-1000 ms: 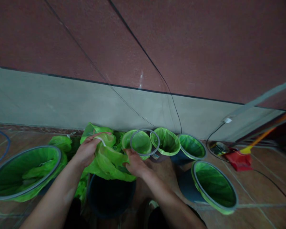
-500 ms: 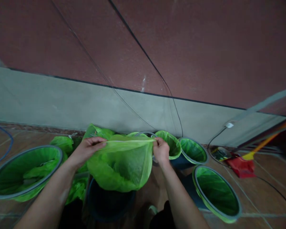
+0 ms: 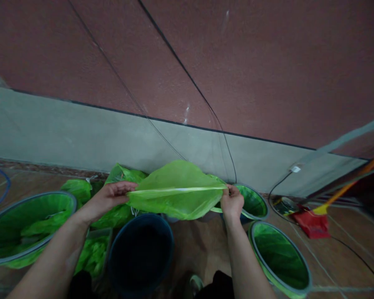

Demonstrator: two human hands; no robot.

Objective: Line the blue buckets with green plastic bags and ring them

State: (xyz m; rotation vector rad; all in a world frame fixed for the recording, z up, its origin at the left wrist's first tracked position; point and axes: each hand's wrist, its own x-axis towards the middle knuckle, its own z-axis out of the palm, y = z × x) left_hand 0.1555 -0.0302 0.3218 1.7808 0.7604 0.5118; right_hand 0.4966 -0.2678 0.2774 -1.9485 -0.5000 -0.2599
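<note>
A light green mesh bag (image 3: 174, 203) is stretched sideways between my two hands, its pale hem running straight from one to the other. My left hand (image 3: 118, 193) pinches the left end of the hem. At the opposite end, my right hand (image 3: 232, 201) is closed on the edge. The bag's cloth billows up toward the wall and hangs a little below the hem. Beneath it and nearer to me stands a dark blue bucket (image 3: 141, 253) with no liner showing at its rim.
Green-lined buckets stand at the left (image 3: 69, 203), at the right (image 3: 299, 245) and by the wall (image 3: 252, 201). A bin of green mesh (image 3: 93, 251) sits beside the blue bucket. Farther right lie a red dustpan (image 3: 311, 222) and a black cable (image 3: 279, 187).
My hands have moved farther apart, pulling the hem taut. The bag has swung up and away toward the wall, uncovering more of the dark blue bucket.
</note>
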